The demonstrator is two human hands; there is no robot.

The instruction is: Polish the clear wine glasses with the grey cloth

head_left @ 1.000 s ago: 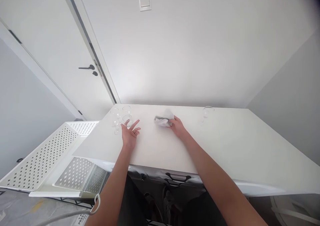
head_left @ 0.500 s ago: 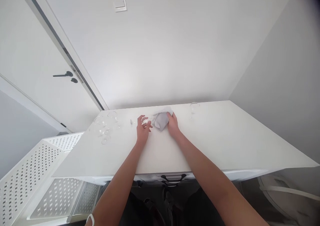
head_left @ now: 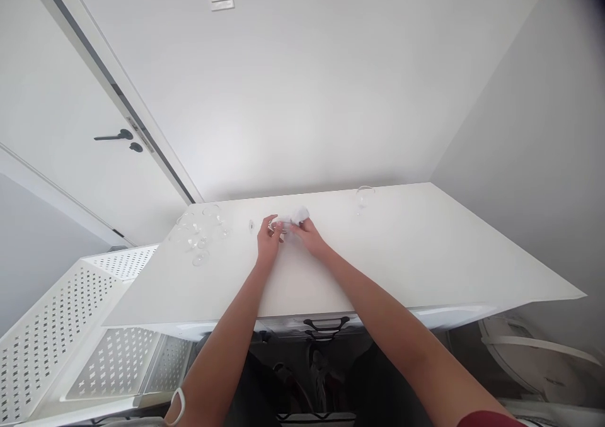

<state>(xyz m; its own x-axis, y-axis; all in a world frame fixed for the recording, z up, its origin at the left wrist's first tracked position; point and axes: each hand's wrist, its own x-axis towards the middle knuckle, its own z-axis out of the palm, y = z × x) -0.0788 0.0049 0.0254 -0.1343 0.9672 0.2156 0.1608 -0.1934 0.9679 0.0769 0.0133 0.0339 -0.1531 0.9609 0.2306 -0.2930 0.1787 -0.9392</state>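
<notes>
A clear stemmed glass [head_left: 251, 226] lies sideways in the air over the white countertop, its round foot pointing left. My left hand [head_left: 268, 244] is closed around its bowl, with the fingers curled over the glass. From the right, my right hand [head_left: 311, 235] pinches a pale grey-white cloth [head_left: 299, 214] and presses it to the bowl's rim end. Part of the cloth is hidden behind the fingers, and I cannot tell how far it reaches inside the bowl.
Several clear stemmed glasses [head_left: 201, 259] cluster on the left of the countertop [head_left: 425, 257]. One more glass [head_left: 365, 201] stands at the back right. White perforated baskets [head_left: 57, 326] are at the lower left. A dark drawer handle [head_left: 326, 324] is on the front.
My right hand has moved left with the cloth, bringing it onto the glass. The cloth looks more bunched. My left fingers have closed more around the bowl. The view has shifted slightly.
</notes>
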